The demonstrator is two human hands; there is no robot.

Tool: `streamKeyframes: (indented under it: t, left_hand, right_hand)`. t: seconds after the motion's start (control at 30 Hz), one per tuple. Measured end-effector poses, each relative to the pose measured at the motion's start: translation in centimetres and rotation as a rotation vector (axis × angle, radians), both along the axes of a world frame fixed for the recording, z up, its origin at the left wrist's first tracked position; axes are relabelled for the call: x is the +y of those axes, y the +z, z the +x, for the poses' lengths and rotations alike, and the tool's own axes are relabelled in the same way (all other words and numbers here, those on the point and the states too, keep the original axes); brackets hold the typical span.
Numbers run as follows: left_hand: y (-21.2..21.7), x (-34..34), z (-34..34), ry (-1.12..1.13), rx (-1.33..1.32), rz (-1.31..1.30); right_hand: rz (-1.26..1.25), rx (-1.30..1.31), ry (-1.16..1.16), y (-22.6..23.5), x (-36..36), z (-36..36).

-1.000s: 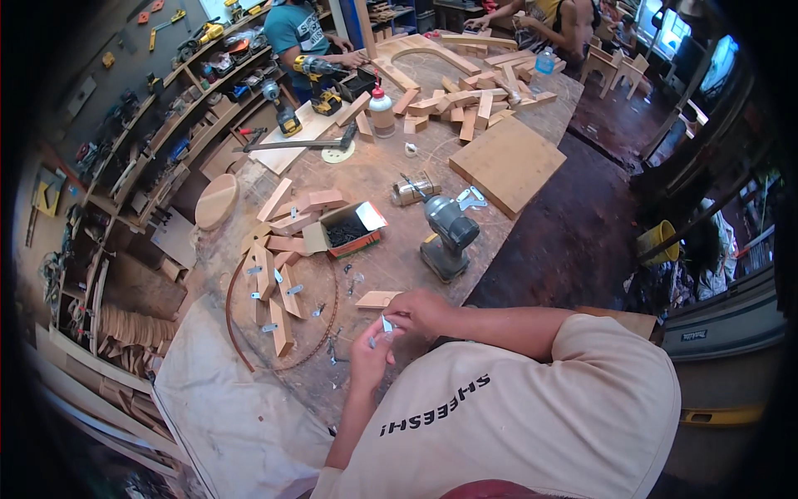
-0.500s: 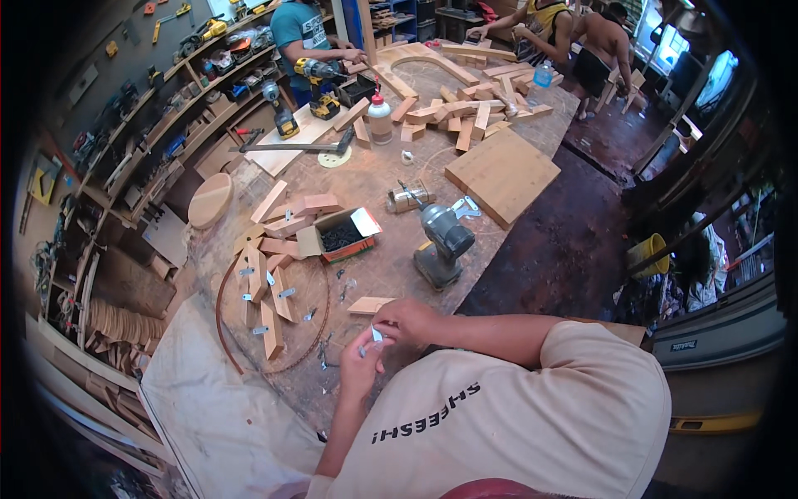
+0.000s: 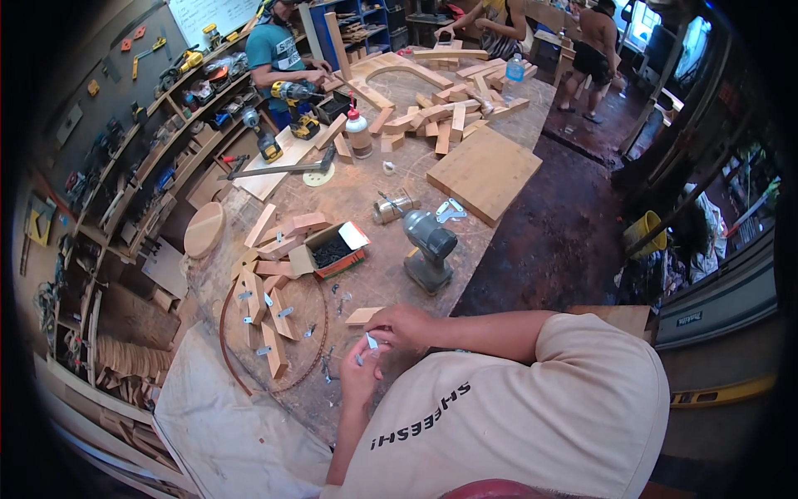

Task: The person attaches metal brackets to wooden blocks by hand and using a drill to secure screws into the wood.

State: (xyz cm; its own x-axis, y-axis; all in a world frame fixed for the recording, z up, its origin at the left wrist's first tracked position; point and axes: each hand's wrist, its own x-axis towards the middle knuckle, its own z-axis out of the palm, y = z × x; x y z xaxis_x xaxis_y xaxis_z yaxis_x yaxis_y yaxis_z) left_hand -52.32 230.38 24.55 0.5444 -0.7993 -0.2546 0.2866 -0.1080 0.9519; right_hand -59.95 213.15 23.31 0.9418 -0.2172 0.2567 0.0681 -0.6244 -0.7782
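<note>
Close to my body, both hands are together over the near edge of the workbench (image 3: 349, 220). My left hand (image 3: 359, 376) is closed around small silver metal brackets (image 3: 371, 342), whose ends stick out between the fingers. Against the same bracket, the fingers of my right hand (image 3: 404, 327) are curled; their tips are partly hidden. A short wooden block (image 3: 363, 316) lies just beyond the right hand. Further left, several wooden blocks (image 3: 273, 351) carry silver brackets like these. An opened box of dark screws (image 3: 334, 251) stands behind them, and a cordless driver (image 3: 429, 249) rests upright to the right.
A curved strip (image 3: 229, 349) rings the bracketed blocks. Loose brackets (image 3: 451, 209), a thick wooden board (image 3: 485, 173), a glue bottle (image 3: 358, 135) and piled wood pieces (image 3: 449, 116) occupy the far bench. A cloth (image 3: 224, 407) hangs at the near left. Co-workers stand beyond, one in a teal shirt (image 3: 272, 54).
The view has shifted slightly, so the bench things appear further left. My hands stay together on the bracket with little change. At the back right, a bent-over person now stands more upright.
</note>
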Motion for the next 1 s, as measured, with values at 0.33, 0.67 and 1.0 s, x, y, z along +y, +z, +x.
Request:
streamKeyframes:
  t: [0.33,0.67,1.0]
  left_hand:
    - [0.9,0.3,-1.2,-0.004,-0.002,0.015]
    - [2.8,-1.2,-3.4,0.125,-0.024,-0.026]
    - [5.9,-4.9,-9.8,0.243,-0.093,0.028]
  right_hand:
    - [0.037,-0.160,0.002,0.1,0.6,-1.0]
    - [0.121,-0.103,0.019,3.3,-1.4,-1.7]
    - [0.246,-0.130,0.205,5.5,-6.8,-5.0]
